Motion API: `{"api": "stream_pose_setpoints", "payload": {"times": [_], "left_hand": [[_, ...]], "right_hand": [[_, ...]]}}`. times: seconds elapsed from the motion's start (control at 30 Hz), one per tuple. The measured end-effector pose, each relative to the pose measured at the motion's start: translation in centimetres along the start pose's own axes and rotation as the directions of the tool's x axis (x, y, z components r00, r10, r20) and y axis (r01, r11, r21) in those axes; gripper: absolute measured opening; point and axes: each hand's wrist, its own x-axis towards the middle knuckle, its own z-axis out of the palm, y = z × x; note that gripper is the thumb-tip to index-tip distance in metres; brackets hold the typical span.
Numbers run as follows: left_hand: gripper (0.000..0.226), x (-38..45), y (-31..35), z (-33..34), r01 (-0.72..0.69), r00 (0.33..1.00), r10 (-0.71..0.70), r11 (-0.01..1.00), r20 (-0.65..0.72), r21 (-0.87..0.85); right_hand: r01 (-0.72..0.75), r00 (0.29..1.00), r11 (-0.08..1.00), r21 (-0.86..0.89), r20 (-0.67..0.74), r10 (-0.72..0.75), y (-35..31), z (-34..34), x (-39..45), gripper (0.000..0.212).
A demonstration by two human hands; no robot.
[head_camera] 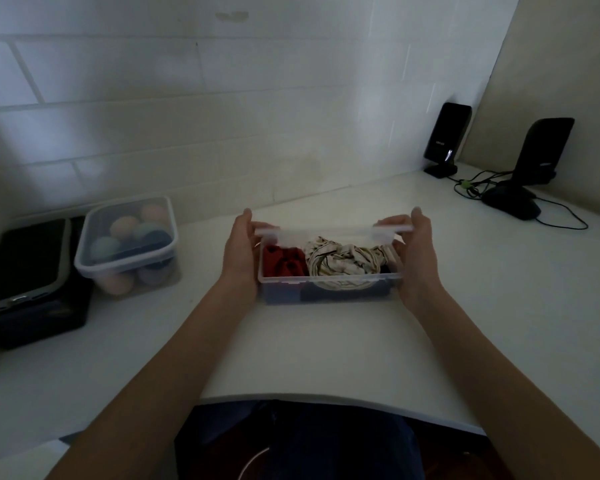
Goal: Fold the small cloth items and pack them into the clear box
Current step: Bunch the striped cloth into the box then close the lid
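1. The left hand [240, 251] and the right hand [417, 252] are each closed in a grip on one end of a clear lid [333, 233], fingers curled over its edge; the lid is held raised and tilted above the far rim of the clear box [329, 280].
2. The clear box is set on the white bench [326, 348] at the centre of the view, between the two hands, which flank its short ends at 9 and 3 o'clock.
3. Inside the box, a red cloth item [284, 263] is seen on the 9 o'clock side and a cream striped cloth item [347, 261] on the 3 o'clock side; darker cloth is visible beneath through the wall.
4. Packing is judged largely done; the striped item appears bunched rather than neatly folded. Seating and closing the lid is judged to remain.
5. The box and lid are rigid, glossy, translucent plastic, rectangular; the cloths are soft and creased.
6. At 9 o'clock, a second lidded container [127, 244] holding rounded pastel items is noted.
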Motion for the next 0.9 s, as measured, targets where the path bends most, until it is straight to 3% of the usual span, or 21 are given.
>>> {"api": "stream_pose_setpoints", "payload": {"times": [0.07, 0.27, 0.37, 0.47, 0.6, 0.77, 0.9], "left_hand": [[0.046, -0.1, 0.4, -0.7, 0.001, 1.000, -0.003, 0.996, 0.017, 0.091], [0.024, -1.2, 1.2, -1.0, 0.016, 0.964, -0.062, 0.984, 0.259, 0.177], [0.038, -1.5, 1.3, -1.5, -0.015, 0.945, -0.056, 0.977, 0.323, 0.214], [0.040, -1.6, 1.3, -1.9, -0.034, 0.947, -0.058, 0.960, 0.315, 0.278], [0.038, -1.7, 1.2, -2.0, -0.025, 0.938, -0.059, 0.971, 0.342, 0.236], [0.040, -1.7, 1.2, -2.0, -0.040, 0.932, -0.034, 0.980, 0.360, 0.197], [0.042, -1.6, 1.0, -2.2, -0.082, 0.932, -0.009, 0.969, 0.361, 0.234]], "right_hand": [[-0.029, 0.995, 0.999, -0.015, 0.098, 0.030, 0.0, -0.8, 0.0, 0.055], [-0.121, 0.952, 0.992, 0.032, 0.287, 0.107, -0.2, -1.8, -0.2, 0.025], [-0.080, 0.953, 0.996, 0.042, 0.296, 0.064, -0.4, -2.0, -0.4, 0.030], [-0.108, 0.958, 0.994, 0.016, 0.269, 0.100, -0.5, -2.1, -0.6, 0.037], [-0.093, 0.965, 0.996, -0.019, 0.244, 0.094, -0.4, -1.9, -0.7, 0.043], [-0.069, 0.977, 0.993, -0.096, 0.194, 0.087, -0.1, -1.6, -0.8, 0.043], [0.061, 0.975, 0.979, -0.197, 0.220, -0.017, 0.3, -2.0, -1.1, 0.029]]}}
